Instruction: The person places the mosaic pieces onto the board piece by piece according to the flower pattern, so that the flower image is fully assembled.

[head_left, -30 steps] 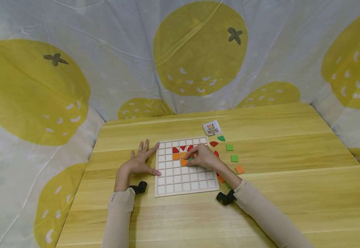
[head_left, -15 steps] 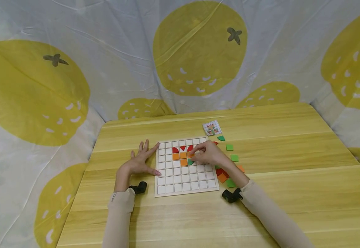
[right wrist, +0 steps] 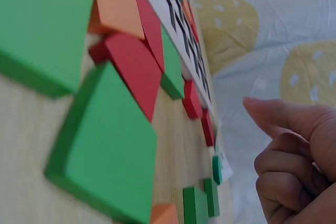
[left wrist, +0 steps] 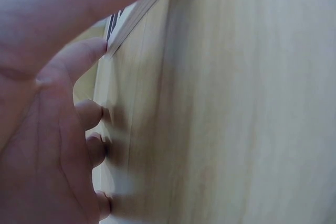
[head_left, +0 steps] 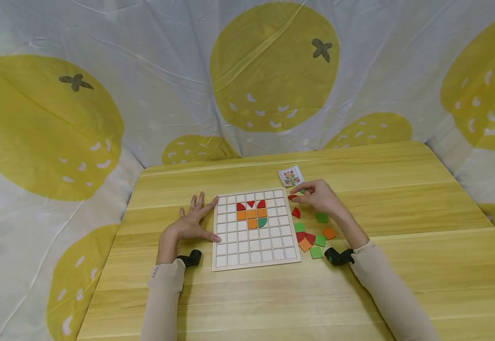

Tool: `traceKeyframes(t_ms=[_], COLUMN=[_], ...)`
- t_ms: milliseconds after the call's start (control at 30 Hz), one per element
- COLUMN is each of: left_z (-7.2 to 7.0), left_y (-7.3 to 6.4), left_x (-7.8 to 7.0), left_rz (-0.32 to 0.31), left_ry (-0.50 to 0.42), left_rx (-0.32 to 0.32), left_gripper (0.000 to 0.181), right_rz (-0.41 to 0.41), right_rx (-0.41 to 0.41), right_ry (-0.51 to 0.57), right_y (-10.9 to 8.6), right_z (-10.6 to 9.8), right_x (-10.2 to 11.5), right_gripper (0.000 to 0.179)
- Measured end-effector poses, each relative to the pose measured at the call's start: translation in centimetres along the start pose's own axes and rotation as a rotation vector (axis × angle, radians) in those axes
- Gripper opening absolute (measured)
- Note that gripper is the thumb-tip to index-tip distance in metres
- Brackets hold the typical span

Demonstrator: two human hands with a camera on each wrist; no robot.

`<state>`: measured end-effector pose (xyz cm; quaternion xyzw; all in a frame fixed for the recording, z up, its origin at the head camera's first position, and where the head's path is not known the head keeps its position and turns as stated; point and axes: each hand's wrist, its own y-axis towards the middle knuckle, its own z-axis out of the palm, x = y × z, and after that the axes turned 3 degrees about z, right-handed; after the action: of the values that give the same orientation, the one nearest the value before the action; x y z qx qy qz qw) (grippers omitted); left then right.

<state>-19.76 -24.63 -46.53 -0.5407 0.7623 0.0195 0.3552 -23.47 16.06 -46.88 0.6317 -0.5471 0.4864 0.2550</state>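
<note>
A white grid board (head_left: 256,244) lies on the table with red, orange and teal flat tiles set in its upper middle cells. My left hand (head_left: 193,222) has its fingers spread. Its index finger and thumb touch the board's left edge, while the other fingers rest on the table. Past the board's upper right side, my right hand (head_left: 321,196) hovers with index finger and thumb apart over a red quarter-circle tile (head_left: 292,197). In the right wrist view that red tile (right wrist: 207,128) lies on the table, apart from the right hand (right wrist: 294,156), whose rear fingers are bent.
Several loose tiles lie right of the board, among them a red tile (head_left: 296,213), a green square (head_left: 322,218) and an orange square (head_left: 329,233). A pattern card (head_left: 291,176) lies behind the board. A lemon-print cloth (head_left: 273,71) hangs beyond the table.
My right hand has left the orange tile in the board's third column of colour and moved right and away, to the loose red tile. My left hand has stayed still.
</note>
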Motion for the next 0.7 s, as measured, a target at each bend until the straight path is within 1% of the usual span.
traceKeyframes(t_ms=[167,267,500,600,700], left_z=[0.1,0.1,0.1,0.0,0.0], left_y=[0.0,0.1,0.1,0.1,0.1], left_x=[0.1,0.2,0.2,0.2,0.3], left_rz=[0.002,0.001,0.007,0.008,0.009], left_ry=[0.001,0.006,0.009,0.009,0.009], left_rx=[0.001,0.001,0.001,0.002,0.003], left_gripper=[0.126,0.126,0.126,0.126,0.126], right_rz=[0.032,0.044,0.114,0.129,0.138], right_rx=[-0.056,-0.085,-0.16,-0.166,-0.153], right_ry=[0.011,-0.021,-0.024,-0.021,-0.028], right_y=[0.2,0.5,1.6,2.0,2.1], right_z=[-1.0,-1.3,-1.8,-2.0,-2.2], right_x=[-1.0,-1.6,-2.7,-3.0,-3.0], right_gripper=[0.022,0.024,0.035,0.037,0.036])
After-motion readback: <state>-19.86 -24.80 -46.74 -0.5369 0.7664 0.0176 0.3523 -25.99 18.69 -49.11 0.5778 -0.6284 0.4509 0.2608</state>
